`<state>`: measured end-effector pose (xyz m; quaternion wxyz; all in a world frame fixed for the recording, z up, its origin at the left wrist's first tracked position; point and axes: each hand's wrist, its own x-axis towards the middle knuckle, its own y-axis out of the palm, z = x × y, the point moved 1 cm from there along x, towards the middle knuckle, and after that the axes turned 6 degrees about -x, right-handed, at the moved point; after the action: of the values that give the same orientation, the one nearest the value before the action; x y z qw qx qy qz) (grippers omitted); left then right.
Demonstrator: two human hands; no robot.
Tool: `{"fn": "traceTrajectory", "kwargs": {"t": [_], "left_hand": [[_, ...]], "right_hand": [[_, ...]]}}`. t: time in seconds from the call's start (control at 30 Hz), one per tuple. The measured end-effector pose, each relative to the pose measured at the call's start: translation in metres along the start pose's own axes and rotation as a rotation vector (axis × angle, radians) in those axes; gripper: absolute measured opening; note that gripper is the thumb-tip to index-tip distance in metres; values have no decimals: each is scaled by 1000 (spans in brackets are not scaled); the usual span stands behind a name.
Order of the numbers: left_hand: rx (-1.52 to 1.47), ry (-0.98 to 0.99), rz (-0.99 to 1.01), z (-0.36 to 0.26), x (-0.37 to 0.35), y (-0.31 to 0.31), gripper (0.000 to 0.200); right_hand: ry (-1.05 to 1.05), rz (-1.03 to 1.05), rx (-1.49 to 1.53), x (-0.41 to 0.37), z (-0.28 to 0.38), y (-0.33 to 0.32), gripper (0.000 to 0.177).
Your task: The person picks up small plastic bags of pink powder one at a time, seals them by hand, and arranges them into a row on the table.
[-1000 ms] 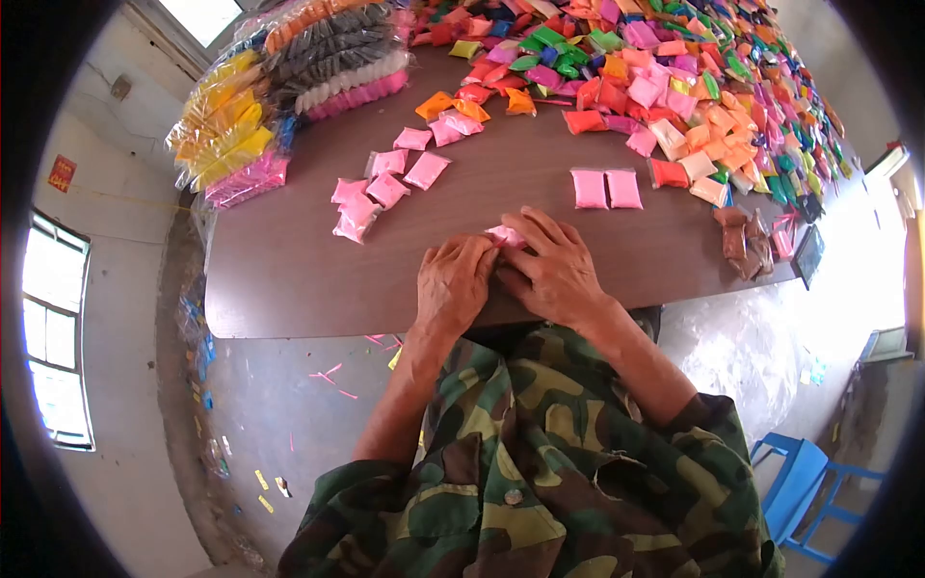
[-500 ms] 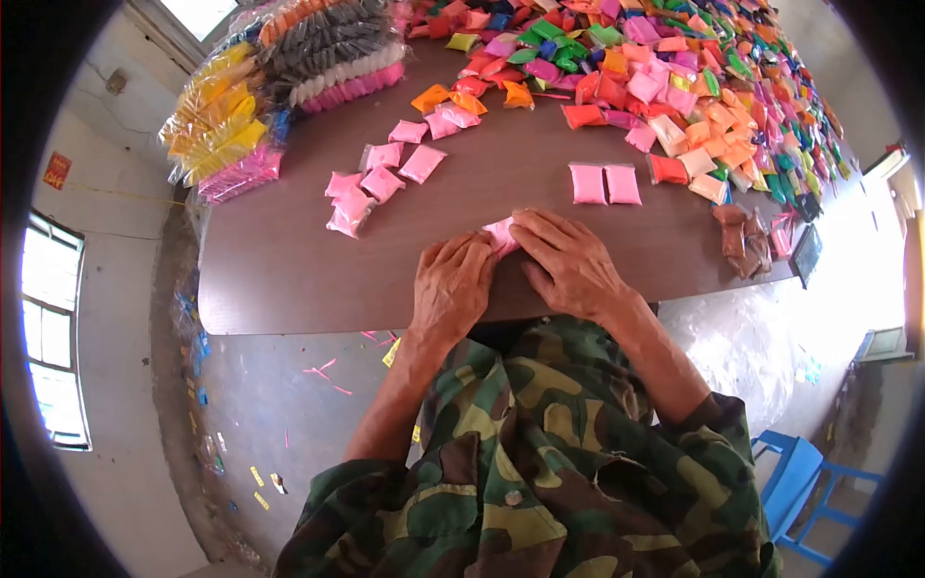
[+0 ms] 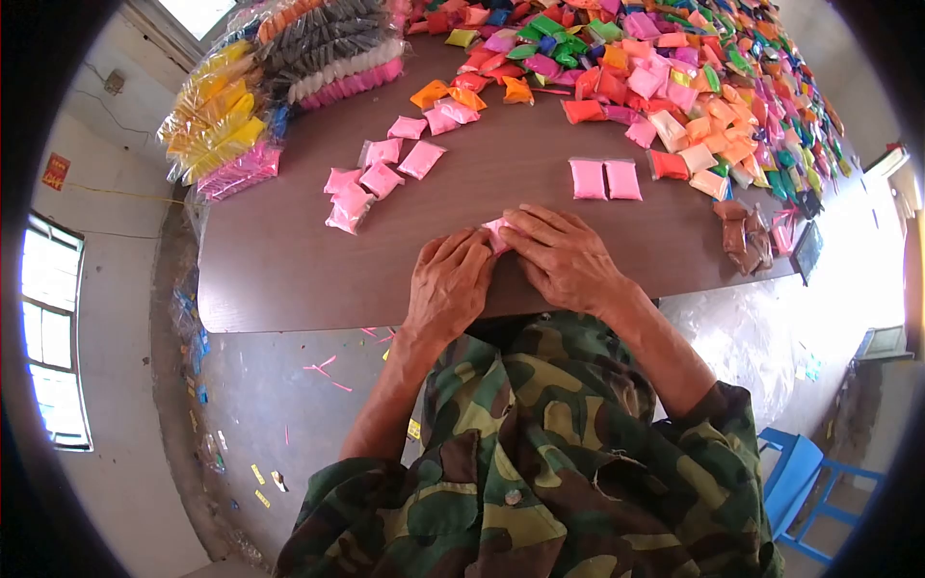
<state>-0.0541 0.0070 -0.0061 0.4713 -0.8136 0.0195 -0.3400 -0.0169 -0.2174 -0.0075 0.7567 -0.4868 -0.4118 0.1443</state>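
Near the table's front edge, a small pink packet (image 3: 496, 234) lies between my two hands, mostly covered by fingers. My left hand (image 3: 449, 281) grips its left side with curled fingers. From the right, my right hand (image 3: 561, 252) presses its fingers over the packet's other side. Beyond my right hand, two pink packets (image 3: 605, 180) lie flat side by side. To the left is a loose group of several pink packets (image 3: 382, 179), some overlapping.
A large heap of coloured packets (image 3: 674, 87) covers the table's back right. Stacked bundles of packets (image 3: 318, 48) stand at the back left. Brown packets (image 3: 742, 239) lie by the right edge of the brown table (image 3: 289, 279). A blue stool (image 3: 795, 482) is at lower right.
My right hand has shifted slightly left over the pink packet, and less of the packet shows now. Both hands stay on it. The other packets lie as before.
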Motion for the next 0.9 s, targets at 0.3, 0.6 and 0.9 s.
{"fn": "traceTrajectory", "kwargs": {"t": [0.3, 0.6, 0.9], "left_hand": [[4, 29, 57, 4, 0, 1, 18], [-5, 87, 79, 1, -5, -1, 21], [5, 102, 93, 4, 0, 1, 21]], "right_hand": [[-8, 15, -31, 0, 0, 4, 52], [13, 37, -12, 0, 1, 4, 51], [25, 26, 62, -2, -7, 5, 52]]}}
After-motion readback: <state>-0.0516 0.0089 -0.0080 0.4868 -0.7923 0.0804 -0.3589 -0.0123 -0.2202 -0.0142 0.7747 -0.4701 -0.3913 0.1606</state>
